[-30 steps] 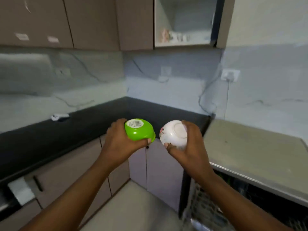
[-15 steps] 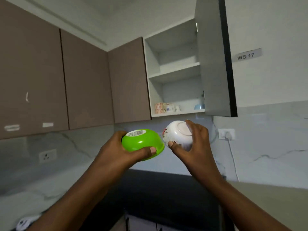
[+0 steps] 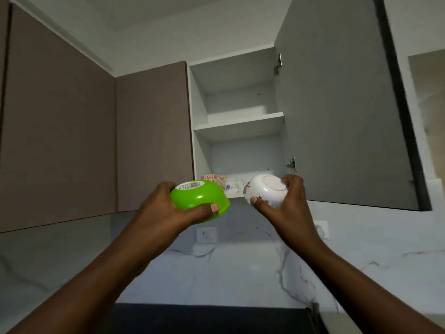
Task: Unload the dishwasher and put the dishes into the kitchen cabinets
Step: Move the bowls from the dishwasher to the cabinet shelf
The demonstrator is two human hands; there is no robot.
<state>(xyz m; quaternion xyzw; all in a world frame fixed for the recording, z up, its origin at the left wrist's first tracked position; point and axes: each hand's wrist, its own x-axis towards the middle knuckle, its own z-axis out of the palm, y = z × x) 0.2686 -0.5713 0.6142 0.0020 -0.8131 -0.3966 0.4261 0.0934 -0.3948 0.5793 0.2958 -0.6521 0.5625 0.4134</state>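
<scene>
Your left hand (image 3: 166,208) is covering the near side of the green bowl (image 3: 199,201), whose inside is facing away. Your right hand (image 3: 286,203) is hiding part of the white bowl (image 3: 265,191); its flower print is blurring. The bowls are blocking the cups (image 3: 216,180) on the bottom shelf (image 3: 234,194), too small to tell apart. The bench (image 3: 204,319) is getting cut off by the bottom edge.

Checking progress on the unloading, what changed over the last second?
Both hands rose from counter height to the open white wall cabinet. The left hand holds the upside-down green plastic bowl, the right hand the white floral ceramic bowl, grips unchanged.
</scene>
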